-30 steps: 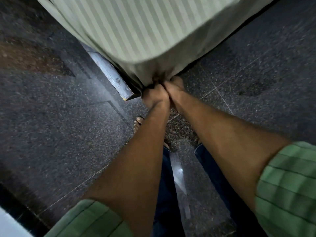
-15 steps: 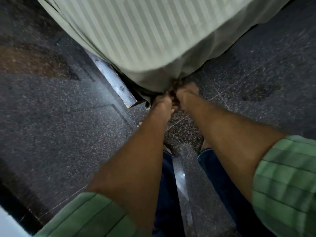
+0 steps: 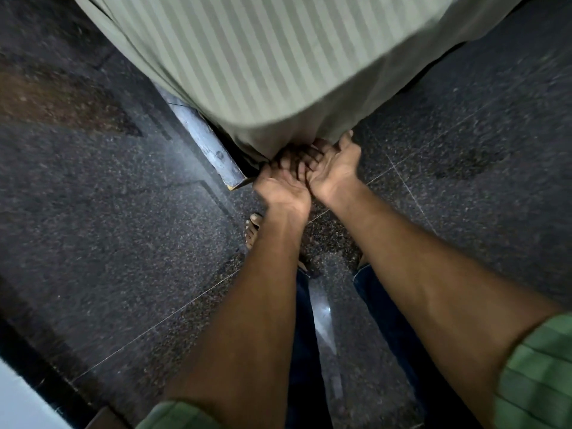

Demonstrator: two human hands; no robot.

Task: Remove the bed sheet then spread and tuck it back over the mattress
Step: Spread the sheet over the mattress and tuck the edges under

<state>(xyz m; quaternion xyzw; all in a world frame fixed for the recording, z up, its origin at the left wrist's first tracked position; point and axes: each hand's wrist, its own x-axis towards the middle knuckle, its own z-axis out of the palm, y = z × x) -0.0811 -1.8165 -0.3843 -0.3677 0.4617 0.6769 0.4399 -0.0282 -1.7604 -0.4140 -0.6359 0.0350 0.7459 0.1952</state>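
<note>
The striped, pale-green bed sheet (image 3: pixel 272 57) fills the upper middle of the frame, draped over the corner of the mattress with its loose edge hanging at the corner just above the grey bed frame (image 3: pixel 204 144). Both hands meet right there, at the centre of the frame. The left hand (image 3: pixel 283 187) reaches in with fingers stretched toward the fabric's hem; the right hand (image 3: pixel 334 168) lies palm-up, fingers flat and pushed under the hanging cloth. Neither seems to clasp the fabric, though the fingertips are blurred and partly hidden beneath it.

The sheet looks thin, soft and light, the sort that bunches easily and slips back out. I'd judge the hanging corner edge the place to take hold, pressing it flat under the mattress.

The dark speckled floor (image 3: pixel 93 243) lies all round.
</note>
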